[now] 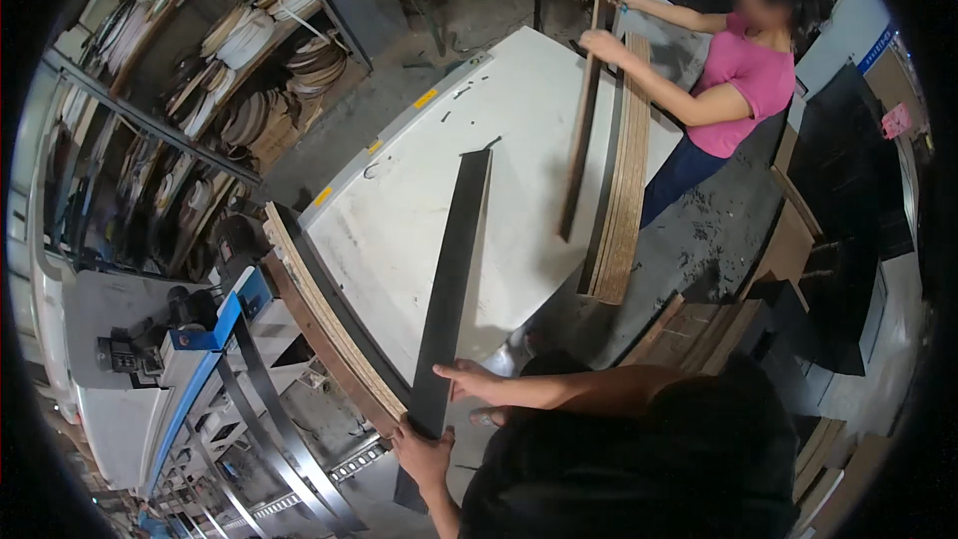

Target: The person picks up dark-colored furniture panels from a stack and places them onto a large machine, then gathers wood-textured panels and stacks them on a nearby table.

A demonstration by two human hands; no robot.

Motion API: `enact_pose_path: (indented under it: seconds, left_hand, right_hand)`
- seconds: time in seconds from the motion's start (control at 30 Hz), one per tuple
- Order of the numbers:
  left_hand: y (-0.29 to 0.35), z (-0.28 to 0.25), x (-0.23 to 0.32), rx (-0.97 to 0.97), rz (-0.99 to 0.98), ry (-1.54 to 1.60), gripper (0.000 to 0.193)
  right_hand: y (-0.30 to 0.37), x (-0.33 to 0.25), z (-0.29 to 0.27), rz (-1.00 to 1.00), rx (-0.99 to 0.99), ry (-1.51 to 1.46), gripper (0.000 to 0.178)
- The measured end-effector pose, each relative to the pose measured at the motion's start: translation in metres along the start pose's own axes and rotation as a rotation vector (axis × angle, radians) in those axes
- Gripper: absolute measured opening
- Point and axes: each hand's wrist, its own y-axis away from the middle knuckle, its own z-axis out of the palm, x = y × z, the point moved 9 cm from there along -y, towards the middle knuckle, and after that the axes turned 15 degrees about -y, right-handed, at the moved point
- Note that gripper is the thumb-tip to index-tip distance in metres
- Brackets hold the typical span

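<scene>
Left hand (423, 454) curling closed round near part of dark board (451, 279); right hand (474, 382) half closing on its right edge. Board slanting past near corner of white table (539, 90), far end lying over table's middle. Counting: one board in hands, two board stacks, one along table's left edge (344, 339), one along right edge. Co-worker (743, 90) gripping one strip (584, 140). Shelves (165, 10) holding coils, standing beyond left; scraps littering grey floor (689, 225).

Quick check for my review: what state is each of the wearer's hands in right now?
Left hand: closed on the long dark strip, near its lower end.
Right hand: holding the same strip by its right edge, farther up.
</scene>
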Motion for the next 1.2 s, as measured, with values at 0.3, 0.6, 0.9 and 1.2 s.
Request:
enact_pose_path:
  seconds: [0.3,0.6,0.9,1.2]
  left_hand:
    - [0.014,0.085,-0.040,-0.037,-0.012,0.358,0.088]
    - [0.033,0.079,-0.071,-0.123,0.012,0.665,0.092]
    - [-0.120,0.058,0.127,0.214,0.185,0.178,0.095]
    - [-0.229,0.075,0.324,0.245,0.276,-0.007,0.103]
  right_hand:
    - [0.050,-0.118,-0.073,-0.431,0.048,0.569,0.062]
    - [-0.031,-0.283,-0.174,-0.741,0.401,-0.221,0.064]
    - [-0.006,-0.145,-0.202,-0.578,0.485,-0.420,0.040]
    - [0.104,-0.084,-0.208,-0.338,0.194,-0.310,0.036]
